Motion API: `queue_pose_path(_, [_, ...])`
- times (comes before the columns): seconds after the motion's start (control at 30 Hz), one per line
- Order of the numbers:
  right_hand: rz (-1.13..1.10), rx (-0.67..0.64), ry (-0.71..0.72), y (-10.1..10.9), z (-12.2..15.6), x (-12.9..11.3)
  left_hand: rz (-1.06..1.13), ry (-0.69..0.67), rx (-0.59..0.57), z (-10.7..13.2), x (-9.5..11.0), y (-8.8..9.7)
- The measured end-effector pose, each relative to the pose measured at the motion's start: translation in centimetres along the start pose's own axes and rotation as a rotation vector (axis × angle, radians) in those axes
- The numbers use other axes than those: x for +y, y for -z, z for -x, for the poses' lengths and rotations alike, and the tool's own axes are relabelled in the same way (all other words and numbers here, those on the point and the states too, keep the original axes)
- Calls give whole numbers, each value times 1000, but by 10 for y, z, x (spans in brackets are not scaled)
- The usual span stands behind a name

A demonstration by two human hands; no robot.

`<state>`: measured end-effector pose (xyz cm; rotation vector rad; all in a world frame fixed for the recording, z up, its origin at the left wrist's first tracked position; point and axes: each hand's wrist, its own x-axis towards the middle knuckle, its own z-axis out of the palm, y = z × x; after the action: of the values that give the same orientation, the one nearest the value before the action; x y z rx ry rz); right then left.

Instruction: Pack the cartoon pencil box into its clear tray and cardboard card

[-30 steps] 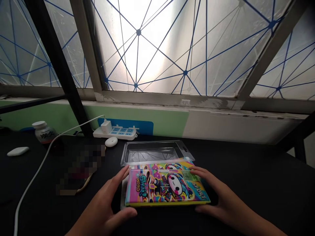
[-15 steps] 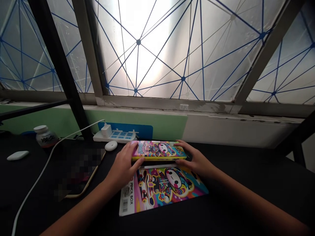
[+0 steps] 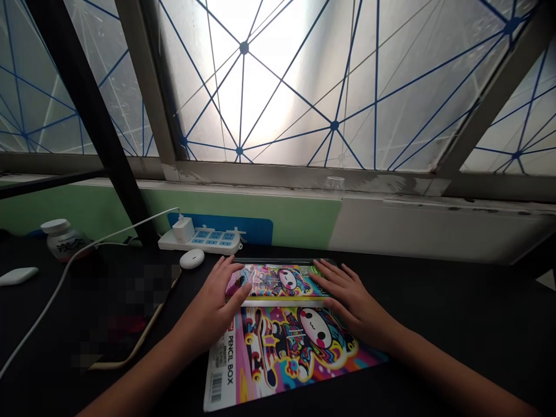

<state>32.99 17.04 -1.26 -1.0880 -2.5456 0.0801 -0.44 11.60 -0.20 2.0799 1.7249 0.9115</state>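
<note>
The left hand (image 3: 208,315) and right hand (image 3: 354,301), fingers spread, bracket both ends of the printed pencil box (image 3: 278,281), seemingly to keep it square, at lower centre, just beyond the cartoon backing card (image 3: 304,353).

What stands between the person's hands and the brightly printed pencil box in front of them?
Nothing visible: the left hand and the right hand both rest directly on the pencil box.

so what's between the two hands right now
The head view shows a yellow-edged cartoon-printed box between the left hand and the right hand, with fingers of both touching it.
</note>
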Motion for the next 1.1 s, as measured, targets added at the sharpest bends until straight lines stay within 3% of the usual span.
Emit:
queue_pose_path(0.13, [91,162,51,2,4,-6,-41,-87,26,-2,3,3])
queue_pose_path(0.27, [97,257,253,9,9,-30,-88,-163,97,-5,4,3])
queue_pose_path(0.33, [34,177,346,12,11,-50,-112,-188,99,-6,3,2])
queue_pose_path(0.4, [-44,14,366,14,11,-71,-140,-213,78,-6,2,0])
queue_pose_path(0.5, [-137,-263,310,17,9,-92,-185,-238,35,-5,1,-2])
queue_pose_path(0.6, [-198,-396,231,19,7,-98,-211,-229,-12,-4,2,-3])
queue_pose_path(0.87, [-352,-547,154,30,8,-95,-178,-215,26,-10,-3,0])
queue_pose_path(0.97, [-353,-511,124,30,11,-102,-209,-213,33,-12,-5,3])
queue_pose_path(1.1, [-291,-362,13,17,13,-106,-248,-213,65,-13,-10,6])
